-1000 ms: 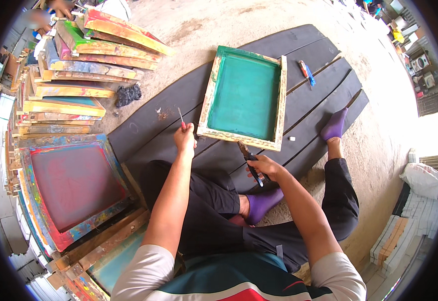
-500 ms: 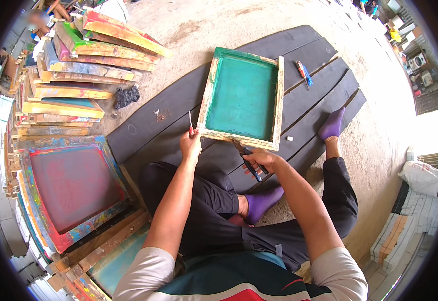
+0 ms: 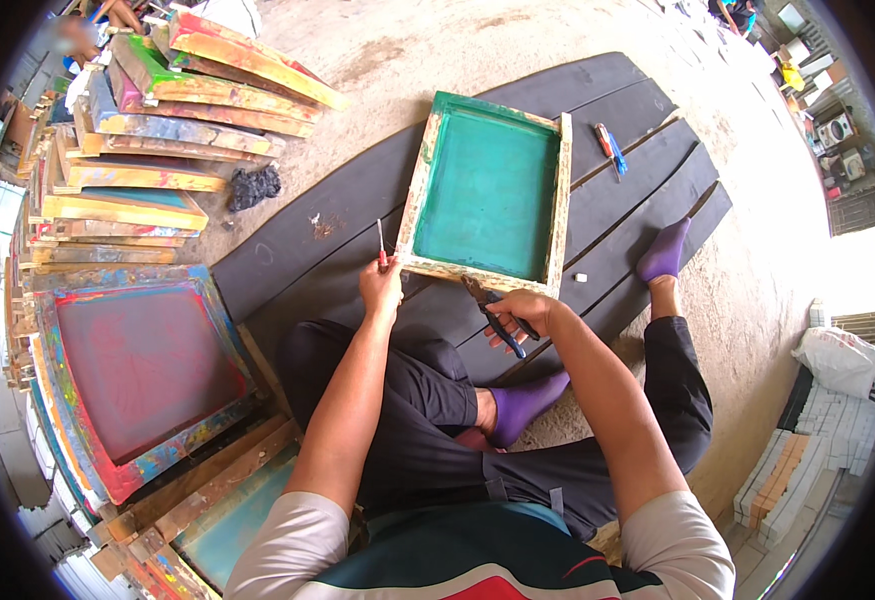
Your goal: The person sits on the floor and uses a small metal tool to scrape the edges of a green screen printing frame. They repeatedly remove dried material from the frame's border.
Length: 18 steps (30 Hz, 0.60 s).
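A wooden screen-printing frame (image 3: 564, 200) with green mesh lies on dark boards in front of me. At its near left corner, my left hand (image 3: 382, 288) is closed round a screwdriver (image 3: 382, 250) with a red handle, its thin shaft pointing away from me. The same hand touches the corner of the frame. My right hand (image 3: 522, 318) grips a pair of pliers (image 3: 498, 318) with dark handles. The jaws of the pliers meet the near rail of the frame, right of its middle; what they bite on is too small to tell.
Dark boards (image 3: 297, 262) form the surface under the frame. An orange-and-blue tool (image 3: 610, 150) and a small white block (image 3: 581, 277) lie right of it. Stacked paint-stained frames (image 3: 137, 204) and a red-grey screen (image 3: 147, 360) stand left. A black crumpled bundle (image 3: 254, 187) sits nearby.
The pliers and my right hand have shifted very slightly at the near rail. My left hand keeps its place at the corner with the screwdriver.
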Available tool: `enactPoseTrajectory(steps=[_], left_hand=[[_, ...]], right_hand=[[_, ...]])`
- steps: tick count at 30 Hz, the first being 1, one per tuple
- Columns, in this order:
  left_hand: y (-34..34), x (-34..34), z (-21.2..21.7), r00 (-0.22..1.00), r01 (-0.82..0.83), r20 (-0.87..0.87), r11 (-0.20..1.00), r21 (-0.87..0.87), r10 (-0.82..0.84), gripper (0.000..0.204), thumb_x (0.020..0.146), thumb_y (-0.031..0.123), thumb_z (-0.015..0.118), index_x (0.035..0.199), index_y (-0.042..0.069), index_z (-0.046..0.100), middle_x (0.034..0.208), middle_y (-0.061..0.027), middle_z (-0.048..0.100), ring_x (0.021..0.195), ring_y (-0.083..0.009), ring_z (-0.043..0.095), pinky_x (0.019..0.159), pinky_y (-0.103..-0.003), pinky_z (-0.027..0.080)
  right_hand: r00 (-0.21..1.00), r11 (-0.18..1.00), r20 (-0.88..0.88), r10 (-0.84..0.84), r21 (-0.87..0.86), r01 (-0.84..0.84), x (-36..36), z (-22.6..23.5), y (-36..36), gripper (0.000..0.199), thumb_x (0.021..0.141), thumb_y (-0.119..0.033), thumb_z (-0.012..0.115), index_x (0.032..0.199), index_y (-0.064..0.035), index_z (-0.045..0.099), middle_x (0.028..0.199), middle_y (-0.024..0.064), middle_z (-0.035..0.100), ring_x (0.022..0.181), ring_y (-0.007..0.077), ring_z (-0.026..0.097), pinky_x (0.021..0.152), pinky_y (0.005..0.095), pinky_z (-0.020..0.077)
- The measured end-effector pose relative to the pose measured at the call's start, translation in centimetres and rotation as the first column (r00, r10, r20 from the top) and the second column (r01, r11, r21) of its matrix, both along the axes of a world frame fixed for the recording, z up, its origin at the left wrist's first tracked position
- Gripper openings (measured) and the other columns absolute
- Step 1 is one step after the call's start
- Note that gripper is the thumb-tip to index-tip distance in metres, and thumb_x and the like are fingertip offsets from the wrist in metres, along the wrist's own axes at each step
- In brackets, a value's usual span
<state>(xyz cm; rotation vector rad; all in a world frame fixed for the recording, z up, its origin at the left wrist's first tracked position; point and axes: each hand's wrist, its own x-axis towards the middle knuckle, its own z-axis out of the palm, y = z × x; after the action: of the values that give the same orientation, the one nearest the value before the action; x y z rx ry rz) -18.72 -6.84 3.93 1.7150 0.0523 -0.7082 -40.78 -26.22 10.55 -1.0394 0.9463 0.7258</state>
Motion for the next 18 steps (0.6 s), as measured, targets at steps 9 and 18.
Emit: enactPoseTrajectory(steps=[9,18], left_hand=[[0.0,-0.1,-0.7,0.994,0.048,0.095,0.995,0.091,-0.057,0.02,0.098,0.02,0.072,0.101,0.0,0.071,0.063,-0.0002,0.056,0.039,-0.0097,0.047,0.035,-0.028,0.035],[0.1,0.4,-1.5,0.979,0.104,0.157,0.98,0.169,-0.131,0.021,0.097,0.022,0.073,0.1,0.001,0.072,0.063,-0.0015,0.059,0.04,-0.0101,0.051,0.037,-0.029,0.037]], right_hand=[[0.84,0.443,-0.21,0.501,-0.772,-0.457,1.2,2.2,2.6,0.044,0.104,-0.037,0.06,0.103,0.0059,0.068,0.095,0.0266,0.074,0.092,0.0347,0.076,0.079,0.0503,0.0613],[0.891,0.2,-0.17,0.421,-0.941,-0.274,-2.4,-4.7,5.0,0.043,0.103,-0.044,0.058,0.113,-0.0023,0.061,0.092,0.0283,0.073,0.09,0.0461,0.073,0.081,0.0553,0.0586]])
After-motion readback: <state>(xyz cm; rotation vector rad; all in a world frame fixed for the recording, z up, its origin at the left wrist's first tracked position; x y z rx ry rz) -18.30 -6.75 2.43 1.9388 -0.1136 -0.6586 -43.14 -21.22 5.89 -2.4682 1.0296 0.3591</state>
